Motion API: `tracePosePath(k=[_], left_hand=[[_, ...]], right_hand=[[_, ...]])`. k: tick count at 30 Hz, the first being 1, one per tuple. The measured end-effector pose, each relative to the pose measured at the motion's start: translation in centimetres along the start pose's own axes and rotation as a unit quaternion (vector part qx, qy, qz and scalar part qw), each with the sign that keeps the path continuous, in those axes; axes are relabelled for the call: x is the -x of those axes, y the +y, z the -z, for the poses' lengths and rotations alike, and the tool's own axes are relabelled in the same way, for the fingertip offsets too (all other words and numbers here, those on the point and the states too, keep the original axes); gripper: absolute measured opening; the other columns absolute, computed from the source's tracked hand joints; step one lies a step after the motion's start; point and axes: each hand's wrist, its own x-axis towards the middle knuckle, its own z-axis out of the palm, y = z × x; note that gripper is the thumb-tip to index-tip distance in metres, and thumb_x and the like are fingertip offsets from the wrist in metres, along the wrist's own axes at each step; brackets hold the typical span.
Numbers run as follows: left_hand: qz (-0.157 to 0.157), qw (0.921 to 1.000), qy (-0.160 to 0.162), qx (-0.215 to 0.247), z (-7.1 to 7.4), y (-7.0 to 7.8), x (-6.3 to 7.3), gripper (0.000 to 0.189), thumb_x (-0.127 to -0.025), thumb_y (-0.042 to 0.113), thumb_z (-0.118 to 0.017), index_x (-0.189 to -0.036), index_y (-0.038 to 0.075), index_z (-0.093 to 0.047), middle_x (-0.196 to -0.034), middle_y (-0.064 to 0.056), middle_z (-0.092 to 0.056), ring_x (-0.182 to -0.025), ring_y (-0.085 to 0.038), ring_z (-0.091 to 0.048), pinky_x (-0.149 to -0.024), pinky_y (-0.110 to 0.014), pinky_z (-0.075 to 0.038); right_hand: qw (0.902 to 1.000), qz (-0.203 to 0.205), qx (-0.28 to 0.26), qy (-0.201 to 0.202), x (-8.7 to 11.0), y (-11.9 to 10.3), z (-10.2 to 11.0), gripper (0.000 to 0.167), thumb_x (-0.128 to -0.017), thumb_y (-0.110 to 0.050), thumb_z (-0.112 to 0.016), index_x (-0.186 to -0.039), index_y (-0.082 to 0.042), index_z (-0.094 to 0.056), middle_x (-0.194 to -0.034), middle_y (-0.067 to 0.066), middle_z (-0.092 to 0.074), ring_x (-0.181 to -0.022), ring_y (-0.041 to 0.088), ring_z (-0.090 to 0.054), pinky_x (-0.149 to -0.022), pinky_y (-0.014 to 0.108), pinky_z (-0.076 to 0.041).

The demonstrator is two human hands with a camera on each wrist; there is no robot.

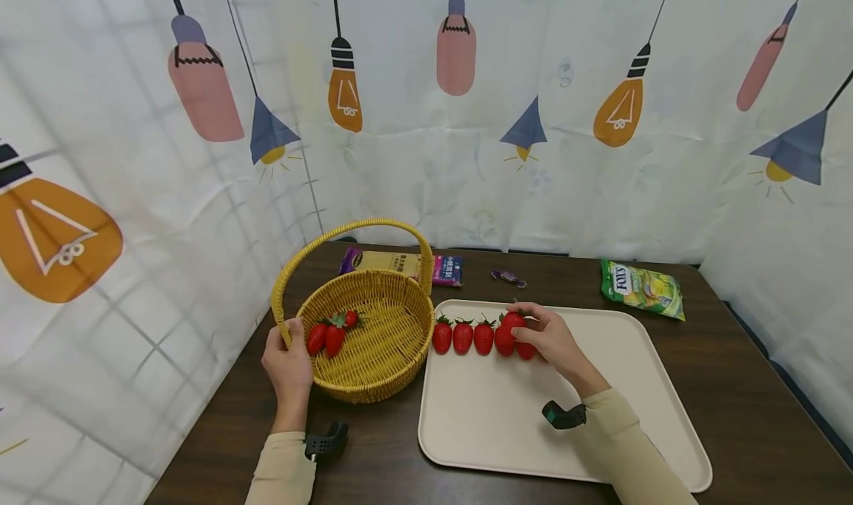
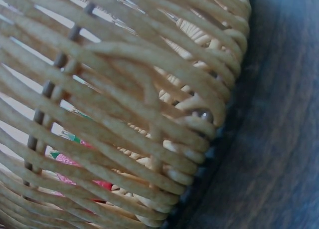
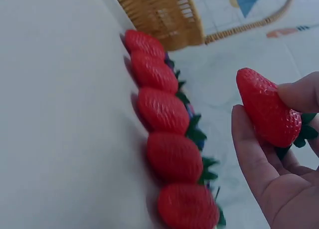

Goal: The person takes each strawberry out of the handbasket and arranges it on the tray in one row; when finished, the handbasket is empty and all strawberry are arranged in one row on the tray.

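My left hand (image 1: pixel 291 366) grips the yellow wicker basket (image 1: pixel 373 395) at its left side, where the arched handle (image 1: pixel 353 226) meets the rim. Inside, several strawberries (image 1: pixel 335 339) lie against the left wall. In the left wrist view the basket's weave (image 2: pixel 124 104) fills most of the picture, with bits of red and green behind it. Between thumb and fingers my right hand (image 1: pixel 556 344) pinches a strawberry (image 3: pixel 269 109), held up over the tray. Below it, a row of strawberries (image 3: pixel 162 109) with green leaves lies along the tray's far edge, partly hidden by the hand in the head view.
The cream tray (image 1: pixel 493 423) stands right of the basket on a dark wooden table (image 1: pixel 380 453). Behind the basket lie snack packets (image 1: pixel 448 270). A small purple wrapped candy (image 1: pixel 509 278) and a green candy bag (image 1: pixel 642 290) are at the back. Patterned curtains (image 1: pixel 413 172) hang around the table.
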Motion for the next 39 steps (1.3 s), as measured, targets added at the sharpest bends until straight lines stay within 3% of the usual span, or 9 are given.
tracePosePath(k=[3, 7, 16, 20, 25, 34, 39], left_hand=[[0.001, 1.0, -0.001, -0.001, 0.0, 0.0, 0.0, 0.039, -0.098, 0.034, -0.058, -0.107, -0.003, -0.066, -0.101, -0.006, -0.065, -0.083, -0.005, -0.054, -0.073, -0.028, -0.036], [-0.003, 1.0, 0.002, -0.005, 0.0, -0.1, 0.0, 0.038, -0.099, 0.033, -0.058, -0.107, -0.003, -0.067, -0.097, 0.002, -0.064, -0.081, -0.005, -0.053, -0.072, -0.028, -0.035], [-0.008, 0.9998, 0.01, -0.014, -0.1, 0.0, 0.0, 0.03, -0.099, 0.029, -0.059, -0.102, 0.001, -0.067, -0.102, -0.008, -0.067, -0.081, -0.005, -0.053, -0.07, -0.027, -0.035], [-0.003, 0.9998, 0.01, -0.015, -0.1, 0.0, 0.0, 0.033, -0.099, 0.031, -0.058, -0.103, -0.001, -0.066, -0.101, -0.004, -0.067, -0.082, -0.005, -0.053, -0.071, -0.028, -0.035], [-0.001, 0.9999, 0.006, -0.014, -0.1, 0.0, 0.0, 0.038, -0.099, 0.033, -0.057, -0.106, -0.003, -0.065, -0.105, -0.011, -0.066, -0.083, -0.004, -0.053, -0.072, -0.028, -0.035], [0.001, 0.9998, 0.005, -0.018, -0.1, 0.1, 0.0, 0.036, -0.099, 0.032, -0.057, -0.108, -0.002, -0.066, -0.104, -0.006, -0.066, -0.087, -0.003, -0.054, -0.075, -0.028, -0.036], [-0.003, 0.9998, 0.007, -0.02, -0.1, 0.1, 0.0, 0.036, -0.099, 0.033, -0.058, -0.105, -0.001, -0.066, -0.098, 0.003, -0.065, -0.085, -0.004, -0.054, -0.074, -0.028, -0.036]], right_hand=[[0.9999, -0.006, 0.009, 0.01, 0.6, 0.6, 1.4, 0.041, -0.093, -0.007, -0.063, -0.133, -0.001, -0.054, -0.133, 0.017, -0.051, -0.11, 0.034, -0.058, -0.085, 0.029, -0.052], [0.9995, -0.006, 0.016, 0.027, 1.2, 1.1, 3.0, 0.038, -0.093, -0.003, -0.06, -0.131, 0.0, -0.055, -0.132, 0.019, -0.052, -0.109, 0.032, -0.057, -0.083, 0.026, -0.051], [0.9979, 0.003, 0.023, 0.06, 2.2, 1.8, 6.6, 0.037, -0.096, -0.003, -0.054, -0.133, 0.0, -0.052, -0.13, 0.021, -0.051, -0.103, 0.019, -0.055, -0.083, 0.024, -0.051], [0.9969, -0.018, 0.01, 0.076, 2.2, 3.0, 8.2, 0.037, -0.099, -0.008, -0.053, -0.135, -0.002, -0.05, -0.126, 0.012, -0.053, -0.103, 0.016, -0.055, -0.084, 0.024, -0.051], [0.9947, -0.048, -0.028, 0.087, 2.4, 4.4, 9.8, 0.038, -0.101, -0.015, -0.052, -0.136, -0.002, -0.048, -0.119, -0.001, -0.055, -0.1, 0.013, -0.057, -0.085, 0.025, -0.052], [0.9941, -0.066, -0.007, 0.086, 3.4, 5.4, 11.1, 0.044, -0.1, -0.016, -0.056, -0.139, 0.001, -0.047, -0.119, -0.002, -0.054, -0.1, 0.012, -0.053, -0.081, 0.023, -0.052], [0.992, -0.085, 0.026, 0.09, 3.2, 6.0, 10.9, 0.049, -0.097, -0.021, -0.063, -0.139, 0.0, -0.049, -0.131, 0.013, -0.051, -0.095, 0.006, -0.058, -0.078, 0.023, -0.052]])
